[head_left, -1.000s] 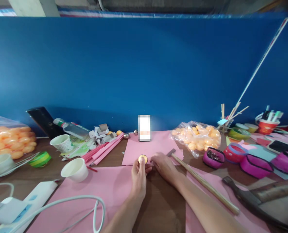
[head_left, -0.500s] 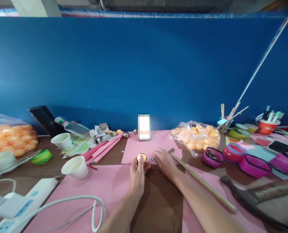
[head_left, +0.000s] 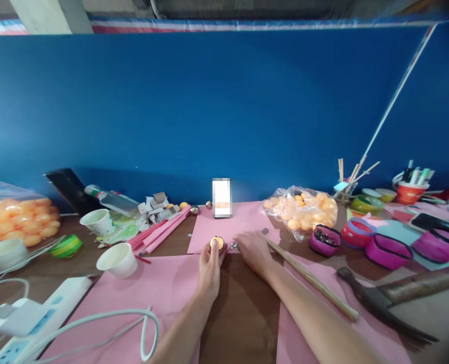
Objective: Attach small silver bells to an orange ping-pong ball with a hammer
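Pink paper (head_left: pixel 243 225): left hand (head_left: pixel 209 265) pinches orange ball (head_left: pixel 217 243).

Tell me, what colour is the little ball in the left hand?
Orange-yellow. The little ball in the left hand shows in the head view.

Bare brown wooden tabletop (head_left: pixel 243 308) between the 2 forearms gives open passage. Right of it, a long wooden-handled hammer (head_left: pixel 309 278) lies diagonally across the approach. Left of it, a white paper cup (head_left: pixel 117 260) and looped white cable (head_left: pixel 106 323) obstruct.
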Available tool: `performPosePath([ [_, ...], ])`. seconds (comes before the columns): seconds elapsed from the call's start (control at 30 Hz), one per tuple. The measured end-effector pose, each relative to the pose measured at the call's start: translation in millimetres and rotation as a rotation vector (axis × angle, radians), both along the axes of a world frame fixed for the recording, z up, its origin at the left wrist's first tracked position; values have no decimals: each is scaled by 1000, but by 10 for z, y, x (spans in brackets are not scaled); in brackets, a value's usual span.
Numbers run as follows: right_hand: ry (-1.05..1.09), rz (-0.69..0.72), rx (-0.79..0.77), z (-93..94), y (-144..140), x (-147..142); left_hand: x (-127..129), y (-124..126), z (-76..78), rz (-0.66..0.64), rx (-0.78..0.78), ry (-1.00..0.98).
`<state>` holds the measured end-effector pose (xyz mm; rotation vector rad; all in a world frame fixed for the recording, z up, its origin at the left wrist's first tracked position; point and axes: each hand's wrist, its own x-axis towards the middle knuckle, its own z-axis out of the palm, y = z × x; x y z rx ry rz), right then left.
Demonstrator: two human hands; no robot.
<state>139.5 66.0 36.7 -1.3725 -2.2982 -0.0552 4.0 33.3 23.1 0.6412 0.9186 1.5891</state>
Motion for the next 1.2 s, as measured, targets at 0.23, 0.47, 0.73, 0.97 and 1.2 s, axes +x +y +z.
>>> performPosePath([
  [0.23, 45, -110, 30, 15, 43, 124, -9, 20, -26, -1, -30, 46],
  [0.47, -31, 20, 16, -51, 62, 93, -13, 32, -61, -21, -30, 85],
  [0.73, 93, 134, 48, 41, 145, 215, -5, 28, -68, -9, -17, 104],
  [0.97, 81, 238, 12, -67, 225, 367, 3, 37, -75, -7, -1, 100],
  [1.2, 44, 247, -12, -100, 239, 373, -1, 35, -83, -24, 30, 124],
])
